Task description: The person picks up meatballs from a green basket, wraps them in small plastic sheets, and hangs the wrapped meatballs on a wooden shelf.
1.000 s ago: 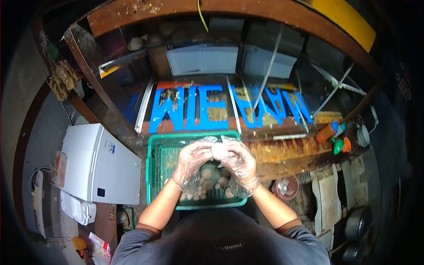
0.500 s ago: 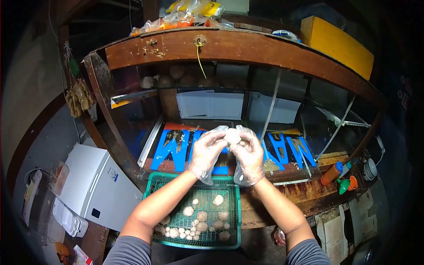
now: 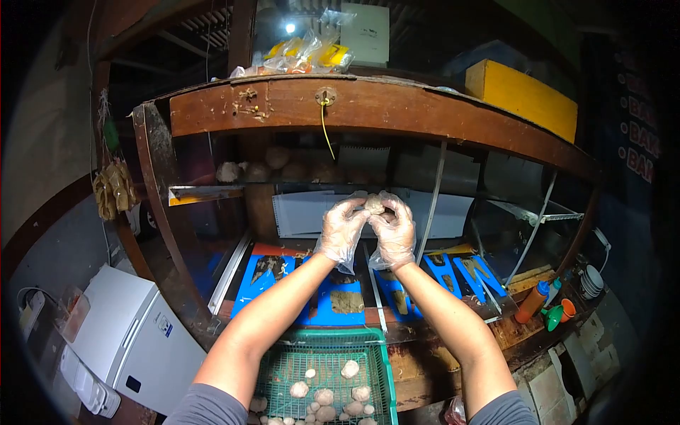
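My left hand (image 3: 343, 228) and my right hand (image 3: 392, 230) are raised in front of the glass display case, each in a clear plastic glove. Between their fingertips they hold one pale greyish meatball (image 3: 375, 205). Both hands' fingers are curled around its sides. Below my forearms is a green plastic basket (image 3: 386, 354) with meatballs of different sizes in it, such as a larger one (image 3: 350, 369) and a smaller one (image 3: 310, 373). The near part of the basket is cut off by the frame's lower edge.
A wooden display case (image 3: 418, 112) with blue lettering stands ahead, more round balls (image 3: 257, 172) on its shelf. On its top are plastic bags (image 3: 312, 55) and a yellow box (image 3: 524, 99). A small white fridge (image 3: 134, 340) is at left; sauce bottles (image 3: 533, 301) stand at right.
The view has tilted upward, so the basket sits lower in the frame. Both hands have lifted against the case, still holding the meatball, which shows a darker side now.
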Tool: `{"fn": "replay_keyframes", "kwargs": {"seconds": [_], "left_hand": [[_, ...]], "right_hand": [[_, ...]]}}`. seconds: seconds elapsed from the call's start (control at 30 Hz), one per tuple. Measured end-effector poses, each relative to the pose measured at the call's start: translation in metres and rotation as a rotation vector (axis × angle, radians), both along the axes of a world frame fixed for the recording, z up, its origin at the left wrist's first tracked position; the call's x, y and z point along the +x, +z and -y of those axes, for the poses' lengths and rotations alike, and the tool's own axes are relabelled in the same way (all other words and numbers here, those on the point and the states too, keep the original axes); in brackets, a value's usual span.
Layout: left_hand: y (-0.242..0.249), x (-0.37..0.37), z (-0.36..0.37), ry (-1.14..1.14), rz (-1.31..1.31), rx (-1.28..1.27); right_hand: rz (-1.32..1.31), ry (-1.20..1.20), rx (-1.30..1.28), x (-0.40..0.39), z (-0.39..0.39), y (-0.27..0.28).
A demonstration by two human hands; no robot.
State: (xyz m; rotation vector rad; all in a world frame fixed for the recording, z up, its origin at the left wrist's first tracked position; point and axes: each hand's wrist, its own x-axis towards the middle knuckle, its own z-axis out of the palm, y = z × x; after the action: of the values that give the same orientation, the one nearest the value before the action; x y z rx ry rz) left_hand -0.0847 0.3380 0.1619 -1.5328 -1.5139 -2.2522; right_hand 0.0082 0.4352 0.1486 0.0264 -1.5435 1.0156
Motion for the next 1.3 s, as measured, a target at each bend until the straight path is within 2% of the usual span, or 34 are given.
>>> {"fn": "replay_keyframes", "kwargs": {"seconds": [0.03,0.07,0.1,0.17,0.2,0.33,0.43,0.5,0.53,0.6,0.67,0.73,0.83,0.87,0.93,1.03,1.1,1.17,1.23,1.27,1.3], "left_hand": [[0.004,-0.004,-0.005,0.071,-0.033,-0.020],[0.006,-0.007,-0.011,0.143,-0.062,-0.043],[0.007,-0.010,-0.016,0.139,-0.068,-0.037],[0.011,-0.015,-0.029,0.091,-0.014,-0.024],[0.012,-0.018,-0.036,0.165,-0.073,0.006],[0.022,-0.025,-0.056,0.166,-0.113,0.061],[0.036,-0.019,-0.056,0.238,-0.152,-0.002],[0.050,-0.007,-0.045,0.252,-0.169,-0.138],[0.043,-0.020,-0.059,0.254,-0.170,-0.133],[0.032,-0.043,-0.082,0.059,-0.159,0.027],[0.029,-0.050,-0.086,0.113,-0.195,0.019],[0.031,-0.048,-0.083,0.163,-0.226,0.007],[0.026,-0.053,-0.086,0.259,-0.311,-0.086],[0.024,-0.058,-0.092,0.254,-0.303,-0.081],[0.032,-0.048,-0.088,0.248,-0.298,-0.076],[0.041,-0.033,-0.087,0.227,-0.255,-0.090],[0.047,-0.033,-0.089,0.382,-0.430,-0.282],[0.039,-0.047,-0.093,0.312,-0.503,-0.264],[0.038,-0.039,-0.088,0.182,-0.449,-0.203],[0.038,-0.034,-0.087,0.176,-0.447,-0.204],[0.036,-0.032,-0.088,0.292,-0.461,-0.267]], "right_hand": [[0.026,-0.045,-0.005,-0.005,-0.003,0.004],[-0.079,-0.017,0.012,-0.016,-0.012,0.002],[-0.085,-0.021,0.018,-0.020,-0.016,0.004],[-0.052,-0.177,0.046,-0.026,-0.025,0.010],[-0.080,-0.183,0.038,-0.030,-0.031,0.014],[-0.025,-0.163,-0.018,-0.032,-0.037,0.032],[-0.067,-0.255,0.014,-0.042,-0.050,0.032],[-0.056,-0.225,0.025,-0.050,-0.063,0.030],[-0.038,-0.195,0.033,-0.050,-0.066,0.032],[-0.038,-0.221,0.105,-0.049,-0.070,0.034],[-0.035,-0.249,0.174,-0.048,-0.070,0.035],[0.139,-0.282,0.151,-0.048,-0.070,0.035],[0.045,-0.312,0.170,-0.040,-0.052,0.033],[0.046,-0.313,0.169,-0.042,-0.058,0.032],[0.114,-0.117,0.142,-0.047,-0.069,0.033],[0.180,-0.213,0.279,-0.041,-0.074,0.039],[0.166,-0.142,0.298,-0.035,-0.074,0.044],[0.157,-0.071,0.305,-0.036,-0.075,0.037],[0.173,-0.292,0.223,-0.042,-0.082,0.024],[0.176,-0.297,0.221,-0.041,-0.087,0.017],[0.199,-0.305,0.223,-0.034,-0.083,0.016]]}}
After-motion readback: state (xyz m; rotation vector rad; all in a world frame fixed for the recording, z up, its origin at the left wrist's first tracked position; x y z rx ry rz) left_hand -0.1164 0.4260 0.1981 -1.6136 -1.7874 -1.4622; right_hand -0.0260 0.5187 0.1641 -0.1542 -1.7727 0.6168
